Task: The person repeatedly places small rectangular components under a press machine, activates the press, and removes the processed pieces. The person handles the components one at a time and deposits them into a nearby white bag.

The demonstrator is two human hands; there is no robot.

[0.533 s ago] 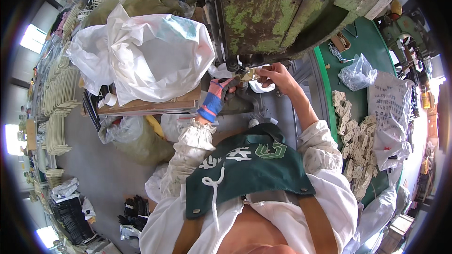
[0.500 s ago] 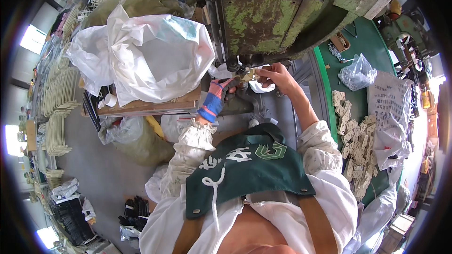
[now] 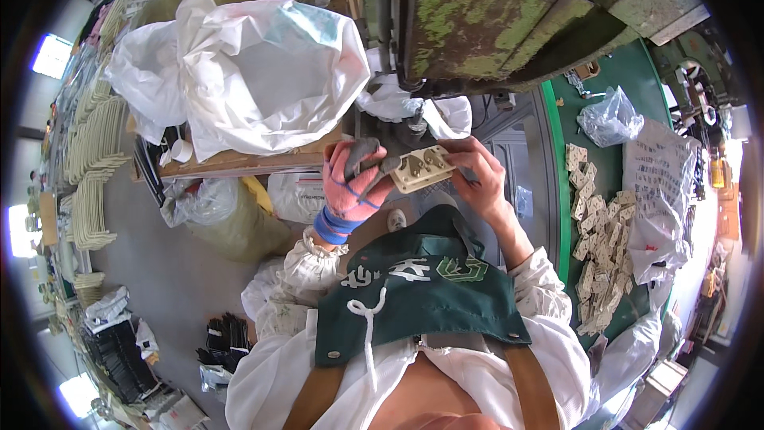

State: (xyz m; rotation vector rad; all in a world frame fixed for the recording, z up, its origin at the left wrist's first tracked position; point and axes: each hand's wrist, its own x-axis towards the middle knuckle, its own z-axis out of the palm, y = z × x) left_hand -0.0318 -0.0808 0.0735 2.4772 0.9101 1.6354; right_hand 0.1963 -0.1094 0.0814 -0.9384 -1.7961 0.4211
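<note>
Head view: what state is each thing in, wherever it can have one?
Left hand: gloved, closed on the plate's left end
Right hand: bare, fingers gripping its right end
Cream plate: held up, tilted
Large white bag: crumpled, gathered at its left
Loose cream plates: heaped
Clear plastic bag: crumpled
Green machine: running or stopped, cannot tell

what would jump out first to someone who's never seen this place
Probably the bulky machine with patchy green paint, looming at the top, and the big crumpled white bag to its left. In the middle, a cream plate sits between the gloved left hand and bare right hand. On the right, similar cream pieces lie heaped on a green table.
</note>
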